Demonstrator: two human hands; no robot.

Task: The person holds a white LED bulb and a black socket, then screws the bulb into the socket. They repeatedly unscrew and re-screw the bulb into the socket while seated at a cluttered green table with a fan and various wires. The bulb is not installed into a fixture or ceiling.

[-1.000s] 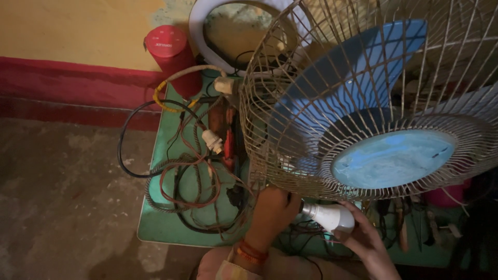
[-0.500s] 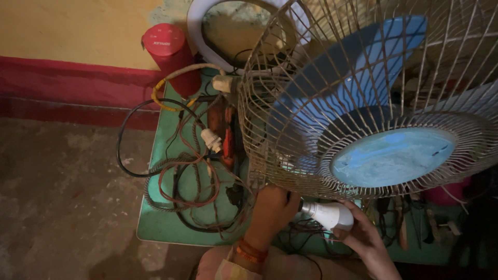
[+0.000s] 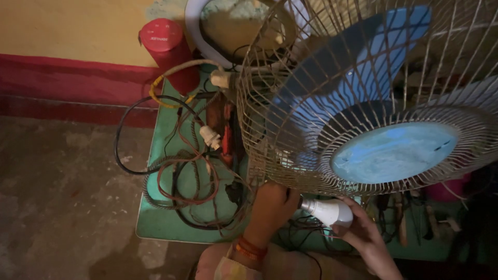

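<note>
Just below the fan guard [image 3: 363, 103], the white bulb [image 3: 328, 211] lies on its side, base toward the left hand [image 3: 272, 207]. That hand clenches around the base; the right hand [image 3: 363, 233] cups the dome.

smooth white plastic bulb [image 3: 328, 211]; dull metal-wire fan guard [image 3: 290, 129]; rough concrete floor [image 3: 62, 202].
</note>
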